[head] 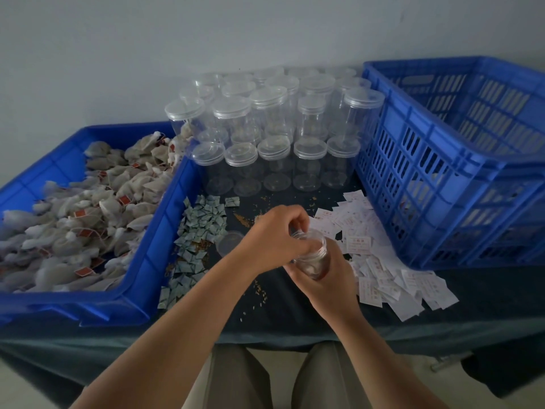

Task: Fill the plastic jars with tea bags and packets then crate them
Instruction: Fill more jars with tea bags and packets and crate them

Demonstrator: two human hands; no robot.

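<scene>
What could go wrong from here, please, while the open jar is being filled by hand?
The jar is open in the right hand, its lid lying on the table. If the grip slips, the contents may spill, adding to the crumbs there. The left hand crowds the jar's mouth, so forcing things in might tear what goes in. The empty jars behind stand stacked and could topple if bumped.
</scene>
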